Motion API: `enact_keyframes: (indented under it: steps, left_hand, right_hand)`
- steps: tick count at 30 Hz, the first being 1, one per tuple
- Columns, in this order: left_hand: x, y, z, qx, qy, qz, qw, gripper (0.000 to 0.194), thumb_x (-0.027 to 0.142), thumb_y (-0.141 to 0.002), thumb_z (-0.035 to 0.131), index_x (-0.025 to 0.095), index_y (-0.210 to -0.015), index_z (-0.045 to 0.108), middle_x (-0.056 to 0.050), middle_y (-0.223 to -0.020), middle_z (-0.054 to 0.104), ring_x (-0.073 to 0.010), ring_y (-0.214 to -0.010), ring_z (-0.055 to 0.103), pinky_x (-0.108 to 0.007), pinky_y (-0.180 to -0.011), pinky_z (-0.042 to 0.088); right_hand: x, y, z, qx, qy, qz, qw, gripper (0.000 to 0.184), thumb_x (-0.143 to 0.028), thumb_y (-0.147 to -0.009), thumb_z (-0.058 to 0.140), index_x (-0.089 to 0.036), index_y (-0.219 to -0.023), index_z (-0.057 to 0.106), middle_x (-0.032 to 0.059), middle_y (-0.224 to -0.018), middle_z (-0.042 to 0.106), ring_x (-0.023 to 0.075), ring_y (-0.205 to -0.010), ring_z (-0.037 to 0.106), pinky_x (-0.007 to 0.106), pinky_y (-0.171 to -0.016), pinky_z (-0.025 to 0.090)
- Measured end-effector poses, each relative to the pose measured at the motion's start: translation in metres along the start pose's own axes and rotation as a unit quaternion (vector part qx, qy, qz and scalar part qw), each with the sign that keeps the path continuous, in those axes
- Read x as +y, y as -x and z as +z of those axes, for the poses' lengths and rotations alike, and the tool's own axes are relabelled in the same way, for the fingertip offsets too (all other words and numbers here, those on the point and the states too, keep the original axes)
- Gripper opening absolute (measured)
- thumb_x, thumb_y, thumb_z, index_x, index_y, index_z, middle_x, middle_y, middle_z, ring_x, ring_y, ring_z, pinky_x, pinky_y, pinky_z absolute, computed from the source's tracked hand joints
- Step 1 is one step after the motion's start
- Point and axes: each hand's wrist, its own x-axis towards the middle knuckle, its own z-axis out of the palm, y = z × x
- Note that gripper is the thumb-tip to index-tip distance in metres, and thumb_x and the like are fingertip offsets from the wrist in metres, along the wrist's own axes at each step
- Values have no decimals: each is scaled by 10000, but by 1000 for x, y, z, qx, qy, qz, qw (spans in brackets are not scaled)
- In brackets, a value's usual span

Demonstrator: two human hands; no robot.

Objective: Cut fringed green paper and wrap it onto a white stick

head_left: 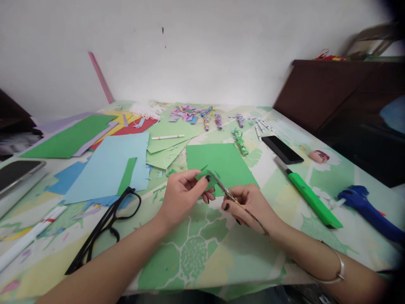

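Observation:
My left hand pinches the near left corner of a green paper sheet that lies on the patterned tablecloth. My right hand is closed round the handles of small scissors. Their blades point up and left at the paper's edge, right by my left fingertips. A narrow slit shows in the sheet near the blades.
Black glasses lie at the near left. A light blue sheet, more coloured sheets and paper scraps fill the left and back. At the right lie a phone, a green utility knife and a blue tool.

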Motion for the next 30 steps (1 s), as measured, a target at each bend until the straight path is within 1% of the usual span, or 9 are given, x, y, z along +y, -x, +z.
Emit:
enact_keyframes:
  steps: [5,10,18,25,30]
  left_hand:
    - [-1,0,0,0,-1,-3,1000,192,203,-787,572,136,-614,619,-19,-500,634,-123,-453,596,-227,-472,486]
    - [-3,-1,1,3,1,-7,1000,200,191,-793,567,130,-607,609,-20,-509,642,-114,-451,594,-214,-463,482]
    - [-3,-1,2,7,-3,-14,1000,192,179,-794,564,121,-617,609,-20,-497,647,-104,-438,592,-200,-459,478]
    - [-3,2,2,14,7,-20,1000,174,174,-786,575,118,-624,606,-13,-503,643,-107,-441,602,-195,-444,477]
    - [-3,1,2,11,14,-15,1000,187,180,-792,575,117,-617,601,-12,-509,648,-100,-439,601,-188,-446,482]
  right_hand:
    - [5,0,-2,-35,-28,-39,998,431,-539,-680,679,-141,-625,522,-60,-494,398,39,-392,334,176,-360,260]
    - [7,-1,-2,-34,-24,-47,998,409,-514,-704,676,-136,-643,532,-60,-492,407,40,-400,329,178,-374,260]
    - [3,0,1,-12,-10,-28,999,428,-529,-671,684,-139,-597,523,-59,-455,404,45,-393,316,180,-363,257]
    - [1,-1,2,12,16,-4,1000,429,-475,-633,725,-151,-510,471,-63,-410,386,43,-373,325,181,-367,232]
    - [1,-2,1,16,27,11,999,386,-430,-629,739,-146,-529,497,-68,-396,391,41,-356,326,177,-360,225]
